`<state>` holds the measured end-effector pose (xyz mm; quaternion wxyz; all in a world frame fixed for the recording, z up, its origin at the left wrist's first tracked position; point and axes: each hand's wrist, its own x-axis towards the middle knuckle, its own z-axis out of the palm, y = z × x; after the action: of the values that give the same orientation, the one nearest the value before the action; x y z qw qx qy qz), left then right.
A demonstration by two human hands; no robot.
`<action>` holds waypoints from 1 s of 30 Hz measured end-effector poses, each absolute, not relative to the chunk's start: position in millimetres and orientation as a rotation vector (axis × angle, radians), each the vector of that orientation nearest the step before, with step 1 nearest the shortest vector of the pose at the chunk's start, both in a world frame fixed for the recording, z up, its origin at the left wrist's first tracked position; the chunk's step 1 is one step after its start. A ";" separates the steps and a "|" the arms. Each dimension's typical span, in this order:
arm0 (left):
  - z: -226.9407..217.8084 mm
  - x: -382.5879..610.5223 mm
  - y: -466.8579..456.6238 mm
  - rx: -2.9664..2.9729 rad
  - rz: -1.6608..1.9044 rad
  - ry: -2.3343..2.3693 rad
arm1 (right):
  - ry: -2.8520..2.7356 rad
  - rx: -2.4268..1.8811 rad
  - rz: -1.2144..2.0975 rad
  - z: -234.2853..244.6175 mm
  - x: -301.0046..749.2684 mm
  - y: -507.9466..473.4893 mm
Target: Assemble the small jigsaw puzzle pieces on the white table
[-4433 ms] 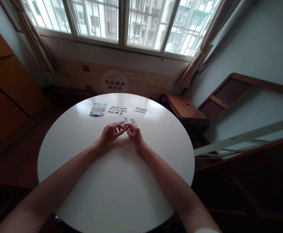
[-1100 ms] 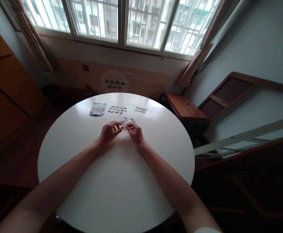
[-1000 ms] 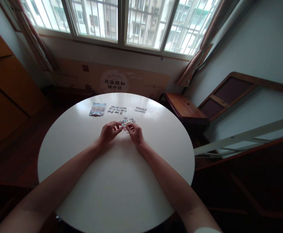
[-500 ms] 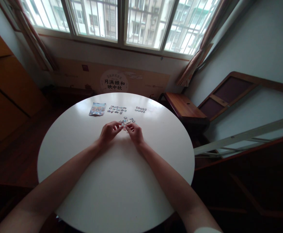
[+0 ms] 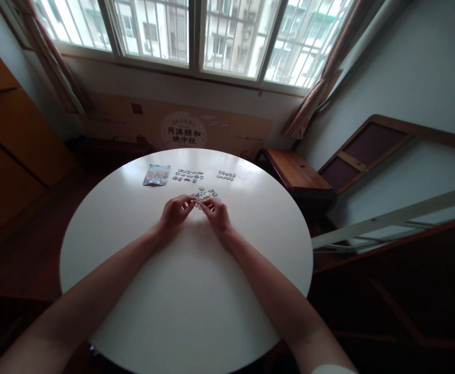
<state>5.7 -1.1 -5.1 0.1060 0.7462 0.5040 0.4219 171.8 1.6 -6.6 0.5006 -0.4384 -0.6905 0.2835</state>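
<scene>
A loose pile of small jigsaw pieces (image 5: 208, 194) lies on the round white table (image 5: 188, 301). At the pile's near left edge, my left hand (image 5: 177, 210) is closed in a pinch on what looks like a jigsaw piece, mostly hidden by the fingers. My right hand (image 5: 216, 213) pinches thumb and finger together at the pile's near side, close to the left fingertips; what is between them is too small to make out. Beyond the pile, jigsaw pieces in rows (image 5: 188, 175) lie at the left, and a smaller group in two rows (image 5: 226, 175) at the right.
A blue printed picture sheet or packet (image 5: 157, 175) lies left of the rows. Past the table's far right edge stands a wooden stool or small bench (image 5: 299, 169). Orange cabinets (image 5: 13, 140) are on the left, and a barred window (image 5: 196, 34) is ahead.
The fingers have shifted very slightly over the near edge of the pile. Both arms and the rows of pieces stay where they were.
</scene>
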 end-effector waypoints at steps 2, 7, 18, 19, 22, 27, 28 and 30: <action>-4.1 6.2 -1.7 2.204 1.239 1.494 | -1.673 -1.054 0.694 -6.0 171.6 1.0; -2.4 6.9 -3.3 2.206 1.238 1.527 | -1.680 -1.044 0.712 -4.2 171.6 -0.3; -2.7 6.4 -3.1 2.203 1.235 1.533 | -1.696 -1.034 0.716 -4.7 171.6 0.2; -2.5 6.3 -3.2 2.202 1.233 1.531 | -1.695 -1.033 0.714 -4.6 171.4 0.2; -2.3 6.1 -3.4 2.200 1.232 1.527 | -1.696 -1.031 0.712 -4.5 171.3 -0.1; -3.4 5.4 -2.7 2.203 1.231 1.524 | -1.703 -1.032 0.719 -4.2 171.6 -0.4; -3.6 5.2 -2.6 2.205 1.233 1.523 | -1.703 -1.027 0.719 -4.2 171.6 -0.5; -3.9 4.9 -2.3 2.210 1.235 1.519 | -1.706 -1.019 0.718 -4.1 171.7 -0.5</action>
<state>4.9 -2.3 -3.9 0.0944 0.7452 0.5121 0.4165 171.7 -0.5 -4.1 0.4919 -0.4199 -0.7030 0.2958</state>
